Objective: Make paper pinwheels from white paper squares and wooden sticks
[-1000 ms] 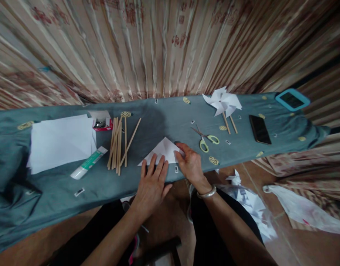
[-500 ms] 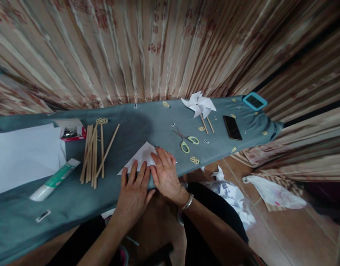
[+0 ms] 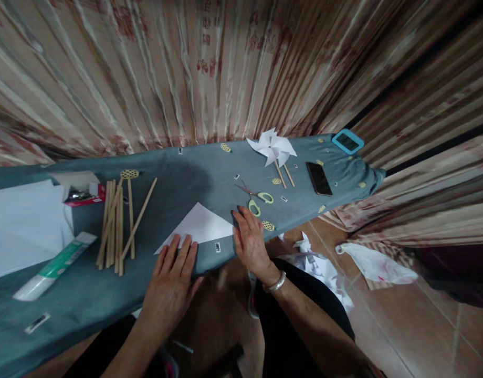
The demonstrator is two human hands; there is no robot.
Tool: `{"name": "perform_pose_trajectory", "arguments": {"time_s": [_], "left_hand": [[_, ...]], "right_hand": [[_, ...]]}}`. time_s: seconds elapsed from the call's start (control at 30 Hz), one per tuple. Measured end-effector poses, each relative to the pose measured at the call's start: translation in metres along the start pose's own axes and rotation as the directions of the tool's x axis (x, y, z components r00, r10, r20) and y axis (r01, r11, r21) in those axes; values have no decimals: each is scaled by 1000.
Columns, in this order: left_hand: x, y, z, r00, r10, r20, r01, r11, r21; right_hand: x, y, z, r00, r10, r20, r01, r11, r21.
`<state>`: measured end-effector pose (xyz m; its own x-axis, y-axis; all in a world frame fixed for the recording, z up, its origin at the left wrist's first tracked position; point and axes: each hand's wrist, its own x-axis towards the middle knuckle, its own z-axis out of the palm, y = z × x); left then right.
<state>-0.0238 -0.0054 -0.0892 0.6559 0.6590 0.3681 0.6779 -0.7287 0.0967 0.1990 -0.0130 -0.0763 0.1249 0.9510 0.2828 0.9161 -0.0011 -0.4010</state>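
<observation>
while both hands lie flat on the surface, a white paper triangle sits between them near the front edge. the left hand rests palm down with fingers spread, its fingertips touching the lower left edge of the paper. the right hand is also flat and open, holding nothing, its fingers at the right corner of the triangle. a silver bracelet circles the right wrist. just beyond the right hand lie green-handled scissors, and farther back a white paper pinwheel with a dark phone beside it. to the left of the paper are a bundle of wooden sticks, a green and white tube and a stack of white sheets. crumpled paper scraps lie on the floor.
</observation>
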Motion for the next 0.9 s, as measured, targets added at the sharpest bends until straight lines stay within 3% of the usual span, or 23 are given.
{"name": "perform_pose_trajectory", "arguments": {"time_s": [0.4, 0.73, 0.9], "left_hand": [[-32, -3, -15, 993, -102, 55, 101, 995, 29], [-29, 0, -23, 986, -137, 98, 135, 991, 23], [-27, -2, -24, 988, -127, 82, 127, 992, 8]], "right_hand": [[-3, 18, -1, 997, -58, -47, 62, 995, 73], [-1, 20, -13, 994, -113, -5, 112, 970, 217], [3, 19, -21, 996, -17, 83, -16, 925, 380]]}}
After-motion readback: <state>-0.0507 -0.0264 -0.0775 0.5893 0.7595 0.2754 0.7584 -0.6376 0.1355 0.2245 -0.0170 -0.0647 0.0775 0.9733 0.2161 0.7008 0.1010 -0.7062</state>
